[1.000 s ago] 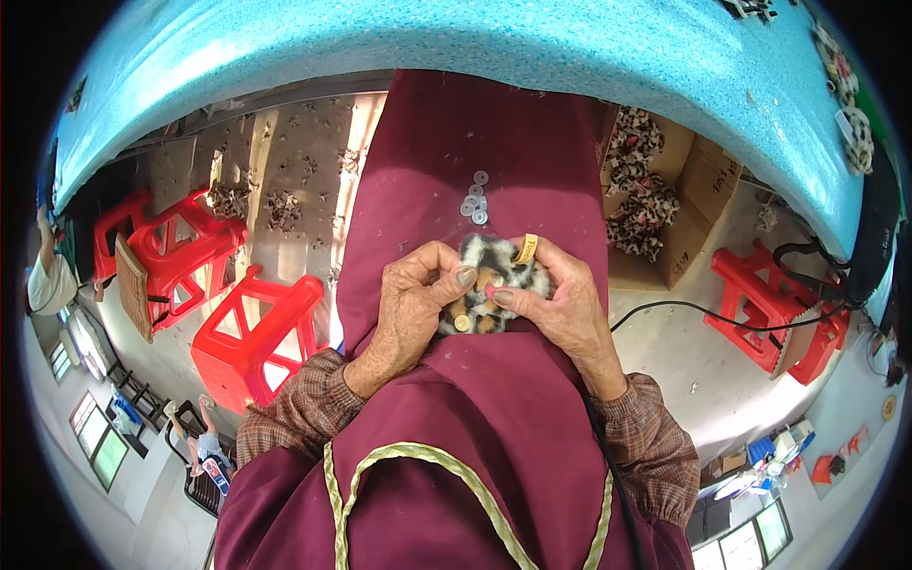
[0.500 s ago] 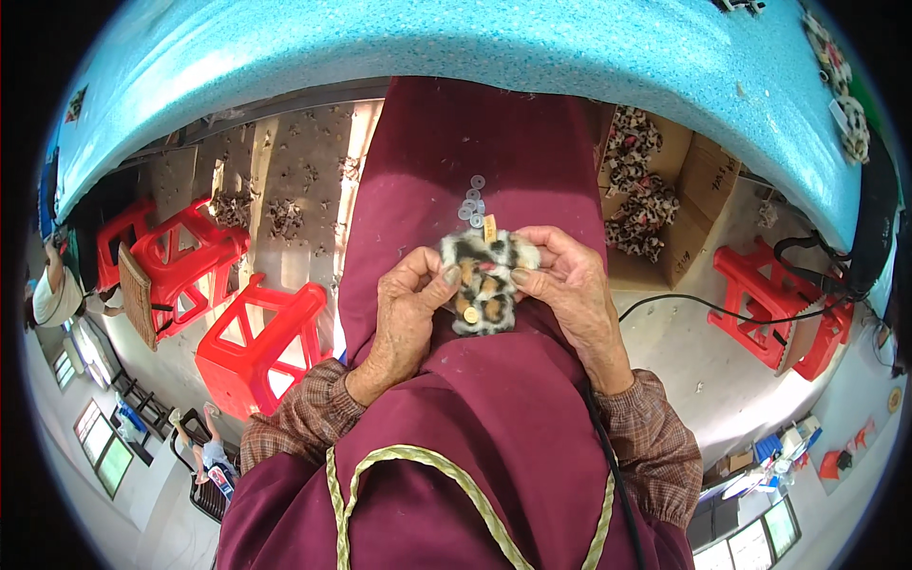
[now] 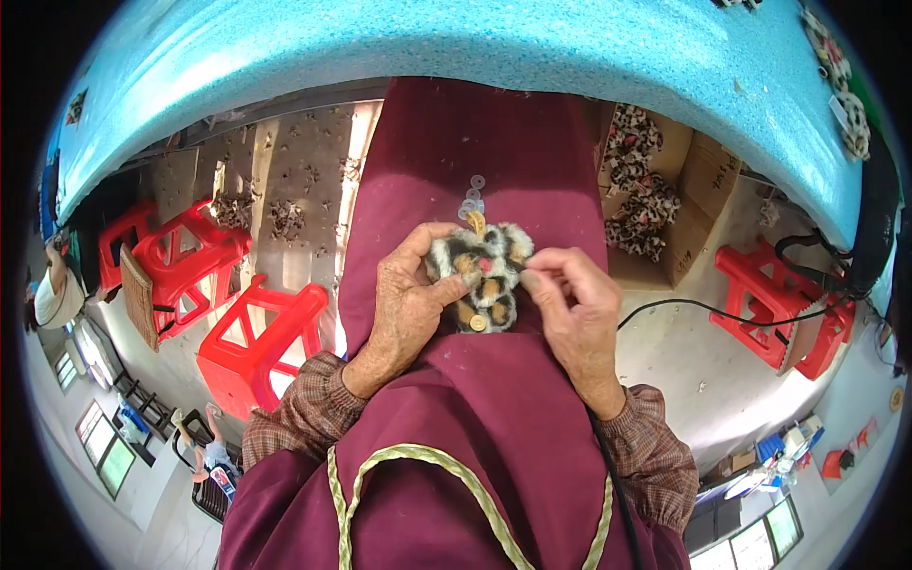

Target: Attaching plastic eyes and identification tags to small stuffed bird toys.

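A small furry plush piece (image 3: 491, 275) with black, white and tan patches is held over my lap. It has a pink spot near its middle, a round yellowish disc (image 3: 478, 323) at its lower end and a yellowish tag (image 3: 476, 223) at its top. My left hand (image 3: 407, 294) grips its left side, thumb on the front. My right hand (image 3: 577, 302) is closed in a pinch at the plush's right edge; what lies between the fingertips is hidden. Just beyond the plush, several translucent plastic rings (image 3: 472, 195) lie on the maroon apron (image 3: 475, 133).
A blue speckled tabletop (image 3: 456, 57) curves across the far side, with more plush pieces (image 3: 841, 85) at its right. Right of my lap stands a cardboard box (image 3: 698, 214) of furry pieces. Red stools (image 3: 261, 342) stand on both sides. A black cable (image 3: 703, 302) runs at right.
My right hand has moved slightly down and its fingers have curled in at the plush's edge. The plush has turned a little, and my left hand has shifted its grip.
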